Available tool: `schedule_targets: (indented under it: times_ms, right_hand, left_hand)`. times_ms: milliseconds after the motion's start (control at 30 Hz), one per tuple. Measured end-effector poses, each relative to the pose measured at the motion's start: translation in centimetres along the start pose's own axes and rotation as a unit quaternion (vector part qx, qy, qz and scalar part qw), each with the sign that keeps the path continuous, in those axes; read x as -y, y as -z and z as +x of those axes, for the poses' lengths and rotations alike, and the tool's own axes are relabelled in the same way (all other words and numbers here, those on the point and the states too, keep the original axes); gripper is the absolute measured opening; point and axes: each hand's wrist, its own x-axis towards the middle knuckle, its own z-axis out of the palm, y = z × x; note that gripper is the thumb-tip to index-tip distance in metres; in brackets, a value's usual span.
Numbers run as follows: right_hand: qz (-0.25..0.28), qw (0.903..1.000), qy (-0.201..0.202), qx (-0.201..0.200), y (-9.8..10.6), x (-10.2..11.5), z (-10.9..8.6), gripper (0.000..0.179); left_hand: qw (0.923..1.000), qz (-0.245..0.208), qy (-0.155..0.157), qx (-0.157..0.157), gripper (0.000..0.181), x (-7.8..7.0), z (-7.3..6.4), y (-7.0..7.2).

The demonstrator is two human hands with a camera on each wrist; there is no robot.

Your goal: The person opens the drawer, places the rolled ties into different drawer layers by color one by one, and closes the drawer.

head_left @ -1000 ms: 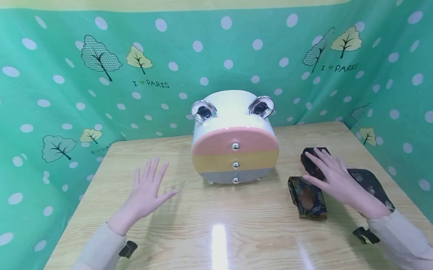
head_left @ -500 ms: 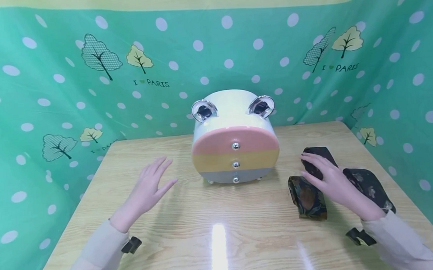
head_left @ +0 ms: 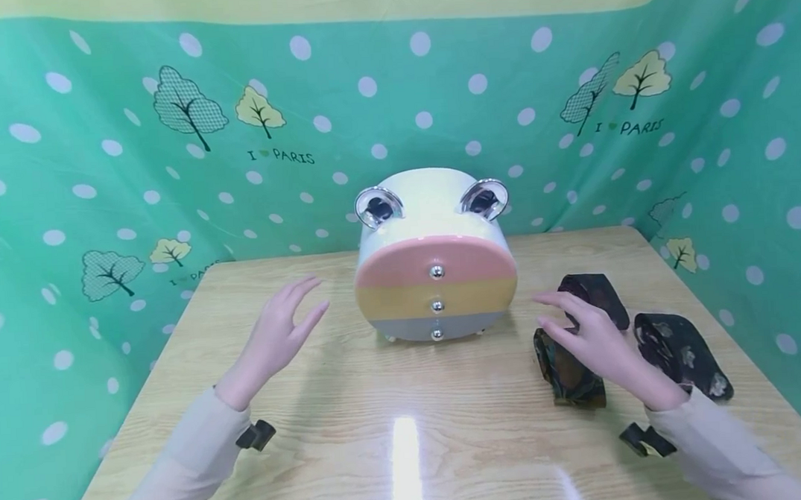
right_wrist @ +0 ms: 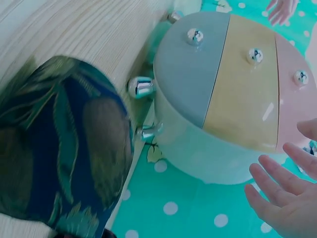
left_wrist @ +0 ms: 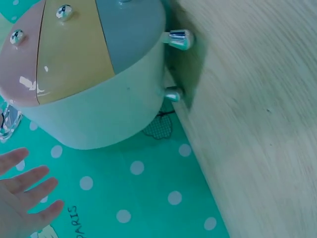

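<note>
A small rounded chest of drawers (head_left: 432,204) stands at the back middle, with pink, yellow and grey drawer fronts and shiny round knobs. Left of it, my left hand (head_left: 273,334) is raised over the table, its fingers extended and touching nothing. My right hand (head_left: 595,342) hovers on the other side, fingers extended, thumb apart from them. Below and around it are three dark folded patterned cloth pieces: a leaf-patterned one (head_left: 570,377) in front, partly covered by the hand, a black one (head_left: 604,301) behind, and a floral one (head_left: 697,356) further right.
Two chrome rings (head_left: 484,199) stick out from the chest's upper sides. Short chrome feet (right_wrist: 141,88) hold it off the wooden table (head_left: 315,448). A green dotted curtain (head_left: 420,77) hangs close behind and along both sides. Dark camera mounts (head_left: 647,440) sit at the wrists.
My right hand has moved left, off the black cloth piece and closer to the chest. The left hand has risen slightly and turned, its spread fingers coming together. The chest and cloth pieces stay put.
</note>
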Motion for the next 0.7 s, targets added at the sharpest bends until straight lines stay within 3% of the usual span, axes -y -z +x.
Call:
schedule_targets:
  times_ms: [367, 700]
  right_hand:
    - [0.042, 0.9991, -0.006, -0.001, -1.1, 1.1, 0.7, 0.03]
    - [0.061, 0.9974, -0.029, 0.023, -1.4, 1.6, 1.0, 0.03]
  left_hand:
    - [0.9964, -0.064, 0.055, 0.0, 0.036, -0.4, 1.7, -0.2]
    - [0.9927, -0.1, 0.063, -0.021, 0.035, -0.6, 3.3, -0.7]
